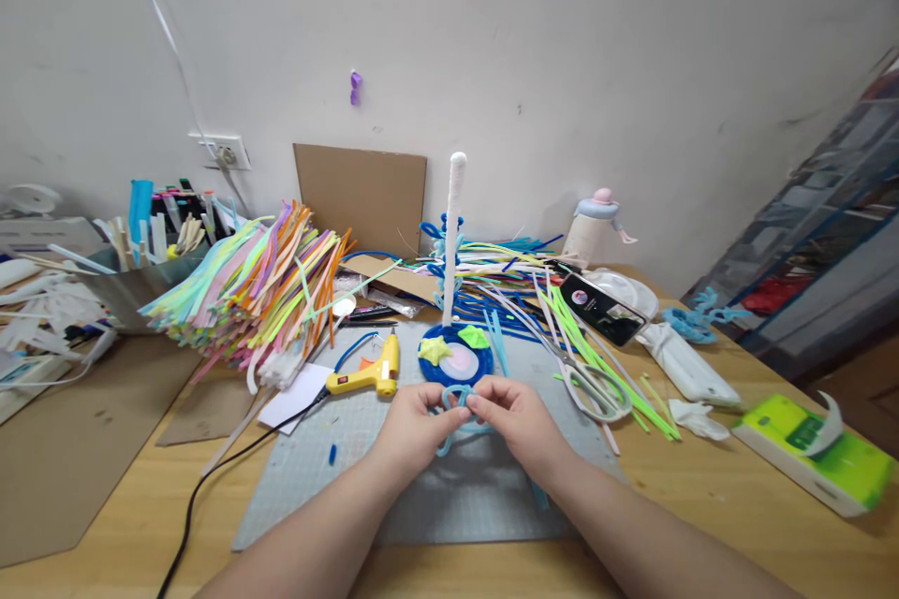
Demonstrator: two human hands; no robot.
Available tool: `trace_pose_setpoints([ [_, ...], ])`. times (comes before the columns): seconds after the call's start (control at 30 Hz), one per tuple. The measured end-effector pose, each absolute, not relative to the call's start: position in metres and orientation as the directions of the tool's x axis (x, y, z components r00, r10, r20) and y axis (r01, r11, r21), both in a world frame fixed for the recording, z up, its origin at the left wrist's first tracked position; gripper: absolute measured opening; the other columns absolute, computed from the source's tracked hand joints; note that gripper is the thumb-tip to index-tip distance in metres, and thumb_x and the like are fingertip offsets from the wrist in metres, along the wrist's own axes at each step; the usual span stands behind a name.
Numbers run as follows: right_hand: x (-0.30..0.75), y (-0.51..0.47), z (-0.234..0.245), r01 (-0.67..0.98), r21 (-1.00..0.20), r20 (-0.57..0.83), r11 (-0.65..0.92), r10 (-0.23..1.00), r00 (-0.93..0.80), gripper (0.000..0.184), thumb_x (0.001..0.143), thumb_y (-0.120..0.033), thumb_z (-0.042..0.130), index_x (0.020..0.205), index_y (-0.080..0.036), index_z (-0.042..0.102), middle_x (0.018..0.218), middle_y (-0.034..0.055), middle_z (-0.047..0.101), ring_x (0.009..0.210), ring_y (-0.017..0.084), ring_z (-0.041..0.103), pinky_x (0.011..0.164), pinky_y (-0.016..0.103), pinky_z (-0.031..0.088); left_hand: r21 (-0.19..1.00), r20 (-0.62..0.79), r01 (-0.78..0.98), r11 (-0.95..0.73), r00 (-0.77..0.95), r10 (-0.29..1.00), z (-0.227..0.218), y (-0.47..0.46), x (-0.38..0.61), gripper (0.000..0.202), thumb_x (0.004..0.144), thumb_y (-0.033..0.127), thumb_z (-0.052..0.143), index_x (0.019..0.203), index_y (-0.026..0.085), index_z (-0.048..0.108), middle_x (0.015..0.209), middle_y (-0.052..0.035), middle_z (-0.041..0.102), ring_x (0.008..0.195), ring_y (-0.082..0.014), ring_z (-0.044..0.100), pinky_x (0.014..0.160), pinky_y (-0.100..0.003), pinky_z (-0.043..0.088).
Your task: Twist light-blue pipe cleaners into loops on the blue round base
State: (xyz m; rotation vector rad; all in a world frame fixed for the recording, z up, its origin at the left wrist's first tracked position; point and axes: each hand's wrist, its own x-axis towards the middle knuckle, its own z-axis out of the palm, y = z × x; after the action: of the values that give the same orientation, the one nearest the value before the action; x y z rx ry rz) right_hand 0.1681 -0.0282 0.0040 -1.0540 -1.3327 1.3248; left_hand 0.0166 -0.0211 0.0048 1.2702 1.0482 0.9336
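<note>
Both of my hands meet over the grey cutting mat (309, 487), just in front of a round dark-blue base (430, 372). A light-blue pipe cleaner (458, 393), bent into loops, is pinched between them. My left hand (416, 426) grips its left side with thumb and forefinger. On the other side, my right hand (516, 416) pinches the same piece. The base carries a yellow star (435, 351), a green shape (473, 336) and a pale pink disc. From its back rises a white fuzzy post (454, 234), with blue curls beside it.
Left of the base lies a yellow glue gun (369, 374) with a black cord. Scissors (596, 391) and a phone (604, 309) lie to the right. A large bundle of coloured pipe cleaners (245, 290) stands left. A green tissue pack (815, 454) sits far right.
</note>
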Motion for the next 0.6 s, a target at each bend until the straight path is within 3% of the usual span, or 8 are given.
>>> trace_pose_setpoints([
  [0.2, 0.1684, -0.0306, 0.0068, -0.006, -0.982, 0.183, 0.187, 0.955, -0.234, 0.025, 0.082, -0.043, 0.05, 0.083, -0.019, 0.057, 0.08, 0.0016, 0.058, 0.08, 0.017, 0.052, 0.075, 0.028, 0.04, 0.898, -0.158, -0.355, 0.26, 0.293, 0.943, 0.0103, -0.0199, 0.0168, 0.024, 0.061, 0.033, 0.073, 0.073, 0.013, 0.067, 0.073, -0.0038, 0.065, 0.069, -0.0125, 0.054, 0.067, -0.022, 0.038],
  [0.33, 0.1675, -0.0318, 0.0025, 0.07, -0.981, 0.143, 0.182, 0.914, -0.38, 0.017, 0.082, -0.034, 0.052, 0.085, -0.018, 0.056, 0.079, 0.0009, 0.056, 0.073, 0.015, 0.051, 0.068, 0.026, 0.041, 0.82, -0.204, -0.444, 0.363, 0.365, 0.908, 0.0072, -0.0176, 0.014, 0.02, 0.068, 0.032, 0.069, 0.074, 0.014, 0.064, 0.069, -0.0012, 0.06, 0.063, -0.0096, 0.052, 0.061, -0.021, 0.038],
  [0.43, 0.1677, -0.0316, 0.0025, 0.126, -0.972, 0.136, 0.2, 0.909, -0.394, 0.012, 0.081, -0.03, 0.053, 0.085, -0.019, 0.055, 0.075, 0.0, 0.055, 0.068, 0.014, 0.051, 0.063, 0.026, 0.04, 0.781, -0.236, -0.457, 0.426, 0.416, 0.878, 0.0053, -0.016, 0.0119, 0.021, 0.071, 0.034, 0.067, 0.077, 0.014, 0.062, 0.07, -0.0005, 0.059, 0.062, -0.0082, 0.052, 0.06, -0.02, 0.038],
  [0.6, 0.1742, -0.0298, 0.0086, 0.433, -0.758, 0.35, 0.488, 0.864, -0.361, 0.011, 0.083, -0.022, 0.049, 0.078, -0.02, 0.059, 0.075, 0.0025, 0.059, 0.072, 0.017, 0.051, 0.067, 0.029, 0.037, 0.701, -0.289, -0.498, 0.511, 0.456, 0.841, 0.0063, -0.0142, 0.01, 0.019, 0.071, 0.031, 0.067, 0.082, 0.017, 0.059, 0.073, 0.0007, 0.059, 0.061, -0.0065, 0.053, 0.06, -0.019, 0.039],
])
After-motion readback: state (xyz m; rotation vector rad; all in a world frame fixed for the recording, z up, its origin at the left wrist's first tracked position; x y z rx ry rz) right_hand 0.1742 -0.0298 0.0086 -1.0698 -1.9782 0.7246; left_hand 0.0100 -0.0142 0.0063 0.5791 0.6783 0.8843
